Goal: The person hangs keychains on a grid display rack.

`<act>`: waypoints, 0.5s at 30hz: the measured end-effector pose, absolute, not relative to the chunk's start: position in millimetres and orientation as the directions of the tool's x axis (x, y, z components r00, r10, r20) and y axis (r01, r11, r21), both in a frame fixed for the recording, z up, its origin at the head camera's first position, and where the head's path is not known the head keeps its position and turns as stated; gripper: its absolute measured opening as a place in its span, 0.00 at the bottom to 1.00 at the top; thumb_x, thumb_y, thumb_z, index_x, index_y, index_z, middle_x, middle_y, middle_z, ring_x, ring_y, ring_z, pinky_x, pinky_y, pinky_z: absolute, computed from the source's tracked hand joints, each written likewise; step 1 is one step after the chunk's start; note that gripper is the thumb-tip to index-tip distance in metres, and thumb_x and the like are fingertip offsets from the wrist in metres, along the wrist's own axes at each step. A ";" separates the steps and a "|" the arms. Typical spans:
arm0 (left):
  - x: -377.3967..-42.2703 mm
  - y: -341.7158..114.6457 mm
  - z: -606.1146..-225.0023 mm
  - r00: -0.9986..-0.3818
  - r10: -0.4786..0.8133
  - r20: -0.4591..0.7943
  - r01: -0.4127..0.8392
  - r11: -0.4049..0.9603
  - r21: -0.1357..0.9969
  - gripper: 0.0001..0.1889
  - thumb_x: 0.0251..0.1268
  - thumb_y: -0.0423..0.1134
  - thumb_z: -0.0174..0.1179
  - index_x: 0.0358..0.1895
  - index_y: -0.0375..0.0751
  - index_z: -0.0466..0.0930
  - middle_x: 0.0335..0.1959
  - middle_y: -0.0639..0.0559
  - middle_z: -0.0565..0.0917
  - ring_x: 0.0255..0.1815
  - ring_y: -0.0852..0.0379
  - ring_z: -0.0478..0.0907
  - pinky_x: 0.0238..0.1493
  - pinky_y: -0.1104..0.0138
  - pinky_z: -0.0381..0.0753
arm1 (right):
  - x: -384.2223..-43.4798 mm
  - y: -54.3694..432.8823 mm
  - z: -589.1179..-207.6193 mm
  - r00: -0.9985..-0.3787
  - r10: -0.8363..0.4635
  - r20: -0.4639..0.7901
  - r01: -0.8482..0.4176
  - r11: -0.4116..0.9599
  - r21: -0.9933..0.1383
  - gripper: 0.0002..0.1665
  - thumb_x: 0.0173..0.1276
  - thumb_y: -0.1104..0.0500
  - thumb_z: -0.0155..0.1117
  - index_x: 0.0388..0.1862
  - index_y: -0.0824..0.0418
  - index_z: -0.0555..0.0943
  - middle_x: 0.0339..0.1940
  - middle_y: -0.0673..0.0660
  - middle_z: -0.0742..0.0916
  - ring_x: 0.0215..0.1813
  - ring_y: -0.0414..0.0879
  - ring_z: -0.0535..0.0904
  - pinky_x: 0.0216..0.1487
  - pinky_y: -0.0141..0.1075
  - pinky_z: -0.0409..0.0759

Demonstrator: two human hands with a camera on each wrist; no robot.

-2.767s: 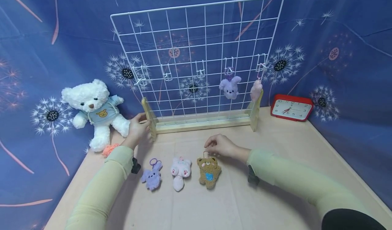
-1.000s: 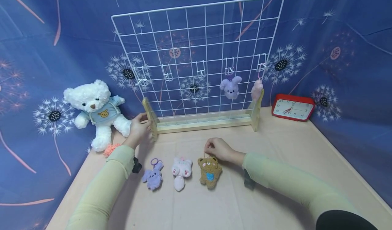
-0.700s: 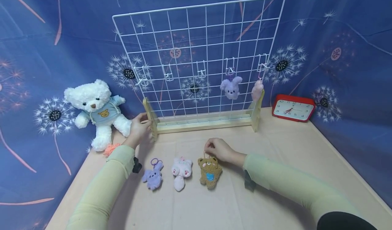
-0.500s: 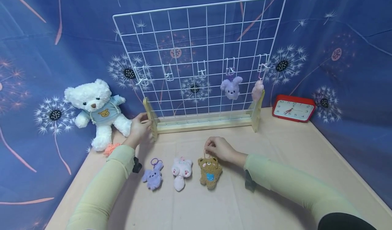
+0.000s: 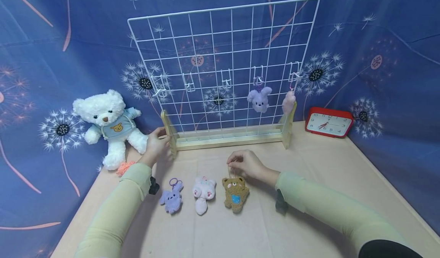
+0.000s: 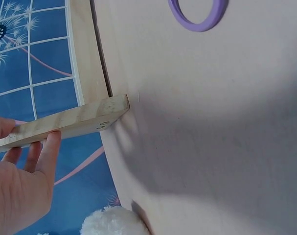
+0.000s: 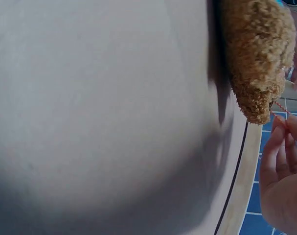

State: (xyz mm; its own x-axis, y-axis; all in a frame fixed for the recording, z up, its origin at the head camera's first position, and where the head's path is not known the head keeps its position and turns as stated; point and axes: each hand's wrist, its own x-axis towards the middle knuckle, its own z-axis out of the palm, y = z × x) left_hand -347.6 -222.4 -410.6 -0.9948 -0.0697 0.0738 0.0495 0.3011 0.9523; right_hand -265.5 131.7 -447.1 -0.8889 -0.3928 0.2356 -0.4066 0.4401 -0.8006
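My left hand grips the wooden end piece of the stand under a white wire grid rack. In the left wrist view, its thumb and fingers lie on opposite sides of that wood. My right hand pinches the thin orange cord loop of a brown bear plush keychain. The cord rises from the bear's head to the fingertips, and the bear is face up at the table. Left of it lie a white plush keychain with pink paw marks and a purple rabbit plush keychain.
Several white hooks hang on the grid. A lilac rabbit plush and a pink plush hang at its right. A white teddy bear and orange yarn are at left; a red clock stands at right.
My right hand has closed its fingertips on the bear's cord loop and drawn it upward, lately rising a little. The bear has hardly shifted. My left hand keeps its grip on the stand.
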 end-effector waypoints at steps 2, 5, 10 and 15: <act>-347.9 -222.4 -411.1 -0.995 -0.071 0.073 0.048 0.307 0.951 0.26 0.76 0.30 0.56 0.74 0.32 0.66 0.68 0.31 0.72 0.67 0.38 0.73 0.63 0.57 0.81 | -265.7 132.5 -445.5 -0.887 -0.398 0.233 -0.402 0.422 -0.813 0.04 0.66 0.67 0.72 0.33 0.59 0.88 0.32 0.49 0.88 0.34 0.43 0.83 0.41 0.36 0.85; -348.1 -222.8 -412.0 -0.995 -0.073 0.074 0.047 0.316 0.948 0.27 0.76 0.30 0.56 0.74 0.33 0.65 0.68 0.31 0.72 0.67 0.38 0.73 0.63 0.56 0.81 | -265.7 133.1 -442.7 -0.891 -0.404 0.208 -0.379 0.407 -0.831 0.03 0.68 0.66 0.70 0.35 0.58 0.87 0.33 0.49 0.87 0.33 0.44 0.82 0.36 0.37 0.86; -347.4 -222.8 -411.0 -0.994 -0.075 0.078 0.049 0.331 0.942 0.26 0.75 0.30 0.56 0.74 0.33 0.66 0.68 0.31 0.73 0.66 0.37 0.74 0.63 0.56 0.81 | -265.7 134.6 -435.0 -0.894 -0.397 0.208 -0.370 0.393 -0.842 0.02 0.69 0.65 0.70 0.39 0.59 0.86 0.36 0.50 0.87 0.34 0.46 0.82 0.36 0.37 0.86; -346.4 -222.0 -408.8 -0.995 -0.065 0.070 0.044 0.327 0.944 0.27 0.76 0.30 0.56 0.75 0.33 0.64 0.69 0.31 0.72 0.67 0.38 0.73 0.64 0.56 0.80 | -265.4 134.9 -424.2 -0.899 -0.393 0.195 -0.342 0.350 -0.872 0.02 0.70 0.65 0.69 0.40 0.61 0.86 0.36 0.63 0.86 0.32 0.52 0.83 0.35 0.51 0.88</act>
State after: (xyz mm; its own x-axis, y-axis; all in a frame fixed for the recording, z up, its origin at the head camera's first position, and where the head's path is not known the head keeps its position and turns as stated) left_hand -346.4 -222.0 -408.8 -0.9954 -0.0655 0.0695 0.0445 0.3265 0.9441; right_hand -265.4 134.9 -424.2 -0.8988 -0.3929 0.1946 -0.3420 0.3504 -0.8719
